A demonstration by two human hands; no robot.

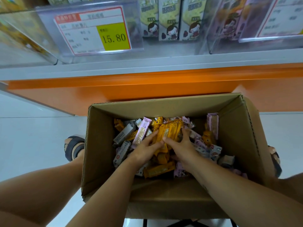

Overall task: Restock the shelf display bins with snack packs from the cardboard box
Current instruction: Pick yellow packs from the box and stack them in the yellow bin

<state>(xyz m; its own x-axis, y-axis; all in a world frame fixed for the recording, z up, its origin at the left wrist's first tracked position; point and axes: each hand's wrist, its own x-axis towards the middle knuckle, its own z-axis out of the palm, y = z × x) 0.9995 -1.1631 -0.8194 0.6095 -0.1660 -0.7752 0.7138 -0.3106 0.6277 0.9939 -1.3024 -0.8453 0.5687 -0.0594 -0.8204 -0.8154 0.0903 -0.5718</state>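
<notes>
An open cardboard box (pixel 165 108) stands on the floor below me, holding several loose snack packs in yellow, pink and grey wrappers. Both hands are down inside it. My left hand (pixel 147 147) and my right hand (pixel 179 145) press together from either side around a bunch of yellow snack packs (pixel 170 131) in the middle of the pile, fingers curled on them. Clear shelf display bins (pixel 170 18) above hold upright snack boxes with a cartoon figure.
A price tag reading 15.80 (pixel 93 30) hangs on the bin front at upper left. An orange shelf base (pixel 147 86) runs behind the box. My sandalled feet (pixel 73 147) stand on either side of the box on a pale tiled floor.
</notes>
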